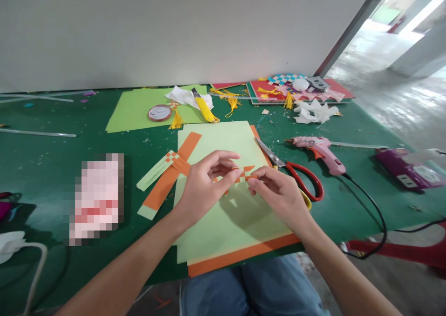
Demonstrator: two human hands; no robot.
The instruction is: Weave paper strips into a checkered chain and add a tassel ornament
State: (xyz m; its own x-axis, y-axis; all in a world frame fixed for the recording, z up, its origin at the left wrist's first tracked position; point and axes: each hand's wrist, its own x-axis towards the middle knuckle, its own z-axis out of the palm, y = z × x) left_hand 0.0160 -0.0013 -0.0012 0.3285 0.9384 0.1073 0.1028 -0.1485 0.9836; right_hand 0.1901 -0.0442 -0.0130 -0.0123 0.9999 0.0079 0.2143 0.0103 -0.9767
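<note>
One woven piece (242, 179) is gripped by the left hand (208, 176) and the right hand (278, 186) (both pinching) above green paper (223, 234); scissors (278, 161) lie near the right.

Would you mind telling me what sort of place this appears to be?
Probably a craft workspace: the green table holds a pink glue gun, red-handled scissors and stacked coloured paper.
</note>
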